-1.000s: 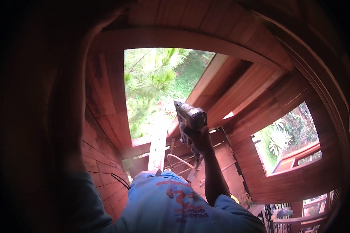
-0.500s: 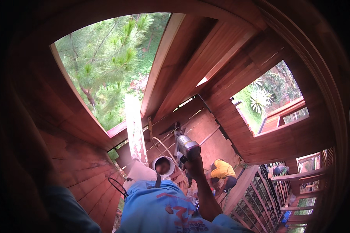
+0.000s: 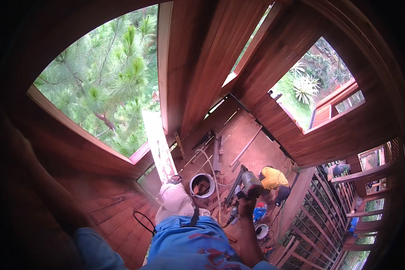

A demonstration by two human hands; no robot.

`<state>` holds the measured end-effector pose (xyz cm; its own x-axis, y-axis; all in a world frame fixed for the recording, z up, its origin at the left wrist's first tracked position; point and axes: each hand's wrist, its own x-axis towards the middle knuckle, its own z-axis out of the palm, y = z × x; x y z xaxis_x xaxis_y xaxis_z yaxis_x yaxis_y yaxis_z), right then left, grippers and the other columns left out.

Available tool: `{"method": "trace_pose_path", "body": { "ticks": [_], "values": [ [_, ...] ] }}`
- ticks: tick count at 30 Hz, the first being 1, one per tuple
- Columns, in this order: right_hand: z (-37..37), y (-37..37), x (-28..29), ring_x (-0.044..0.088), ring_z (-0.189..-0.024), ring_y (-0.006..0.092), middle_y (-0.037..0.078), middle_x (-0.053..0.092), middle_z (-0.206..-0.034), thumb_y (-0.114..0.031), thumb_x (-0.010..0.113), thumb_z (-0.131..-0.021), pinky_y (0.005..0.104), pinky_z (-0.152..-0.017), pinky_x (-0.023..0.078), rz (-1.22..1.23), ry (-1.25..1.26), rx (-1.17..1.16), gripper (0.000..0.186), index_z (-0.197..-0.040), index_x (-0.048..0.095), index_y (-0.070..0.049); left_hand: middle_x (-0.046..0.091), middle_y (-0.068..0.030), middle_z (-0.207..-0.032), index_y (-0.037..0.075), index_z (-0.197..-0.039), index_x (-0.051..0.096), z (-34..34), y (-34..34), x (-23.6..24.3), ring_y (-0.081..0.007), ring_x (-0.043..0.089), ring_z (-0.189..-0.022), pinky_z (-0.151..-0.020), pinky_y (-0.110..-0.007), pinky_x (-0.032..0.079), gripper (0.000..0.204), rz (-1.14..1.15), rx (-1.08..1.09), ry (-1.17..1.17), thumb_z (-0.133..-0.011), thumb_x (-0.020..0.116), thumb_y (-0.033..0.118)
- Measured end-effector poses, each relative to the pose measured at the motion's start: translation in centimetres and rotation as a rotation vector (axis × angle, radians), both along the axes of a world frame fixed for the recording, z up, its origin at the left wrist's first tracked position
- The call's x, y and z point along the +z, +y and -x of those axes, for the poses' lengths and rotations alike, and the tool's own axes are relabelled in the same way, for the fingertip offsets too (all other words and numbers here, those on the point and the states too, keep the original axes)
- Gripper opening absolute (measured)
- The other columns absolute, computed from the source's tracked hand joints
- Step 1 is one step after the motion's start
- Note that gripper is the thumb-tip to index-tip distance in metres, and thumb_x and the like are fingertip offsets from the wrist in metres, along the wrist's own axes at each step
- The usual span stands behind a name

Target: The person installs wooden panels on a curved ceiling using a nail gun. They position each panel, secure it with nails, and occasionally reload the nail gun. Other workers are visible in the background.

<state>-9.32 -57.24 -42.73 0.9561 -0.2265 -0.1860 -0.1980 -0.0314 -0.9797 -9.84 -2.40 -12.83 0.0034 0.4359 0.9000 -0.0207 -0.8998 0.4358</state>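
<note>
My right hand (image 3: 246, 208) is closed round the grip of a nail gun (image 3: 252, 183) with a grey cylindrical body. It is held out in front of me at the right, above the floor, touching no wall. My left arm (image 3: 54, 193) is raised along the wooden wall at the left. Its hand lies in the dark rim of the picture, and its fingers cannot be made out. Beneath me is a pale, sunlit plank (image 3: 159, 146), with my shoe (image 3: 174, 179) at its near end.
A white bucket (image 3: 202, 186) with wood scraps stands on the floor below. Close by, a person in a yellow shirt (image 3: 273, 177) bends down. A hose (image 3: 207, 157) curls past the bucket. Window openings pierce the plank walls (image 3: 279, 103). A slatted railing (image 3: 315, 207) runs at the right.
The nail gun and my right hand have swung right and lower. My view has shifted, showing more of the floor and the bucket's contents. My left arm stays raised.
</note>
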Motion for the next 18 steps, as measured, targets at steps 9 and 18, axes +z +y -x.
{"method": "trace_pose_path", "body": {
  "ticks": [9, 18],
  "values": [
    [0.0, -5.3, -9.1, 0.051, -0.049, 0.0153, 0.004, 0.052, -0.061, -0.012, 0.063, -0.089, 0.0300, -0.048, 0.043, -0.048, -0.083, -0.349, 0.023, -0.071, 0.050, -0.005, 0.070, -0.0084, -0.094, 0.000, -0.112, 0.064, -6.7, -17.7, -36.2, -0.0158, 0.066, -0.088, -0.080, -0.030, 0.053, 0.026, 0.763, -0.953, 1.182, -0.090, 0.068, 0.012],
    [0.3, -1.9, -9.0, 0.046, -0.053, 0.0107, 0.000, 0.044, -0.062, -0.021, 0.063, -0.095, 0.0294, -0.050, 0.044, -0.469, -0.138, -0.725, 0.030, -0.119, 0.057, -0.004, 0.070, -0.0185, -0.099, 0.006, -0.116, 0.065, -10.8, -24.9, -42.1, -0.0342, 0.069, -0.092, -0.079, -0.043, 0.055, 0.041, 0.050, -1.522, 1.922, -0.080, 0.073, 0.025]
  ]
}}
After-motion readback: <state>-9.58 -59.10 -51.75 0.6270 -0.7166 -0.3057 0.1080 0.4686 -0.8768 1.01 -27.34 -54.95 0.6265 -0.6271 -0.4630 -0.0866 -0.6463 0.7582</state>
